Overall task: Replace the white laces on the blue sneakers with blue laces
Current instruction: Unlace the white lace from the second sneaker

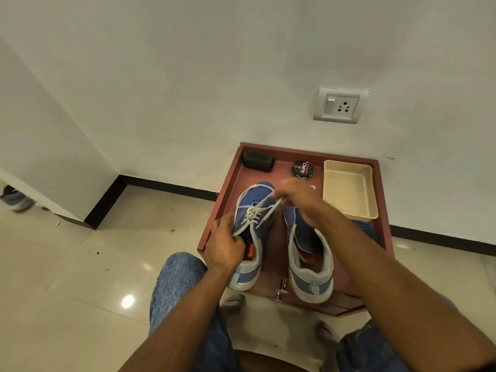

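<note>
Two blue sneakers stand side by side, toes pointing away, on a reddish-brown tabletop point(273, 253) set against the white wall. The left sneaker point(249, 237) still carries its white lace point(255, 213); the right sneaker point(308, 253) shows no lace that can be made out. The left hand point(224, 244) grips the left sneaker at its collar, fingers curled around the near end of the lace. The right hand point(298, 196), blurred, pinches the lace's other end just beyond the toes. At the far edge sit a black case point(258, 161), a polish tin point(302, 169) and a cream tray point(349, 190).
</note>
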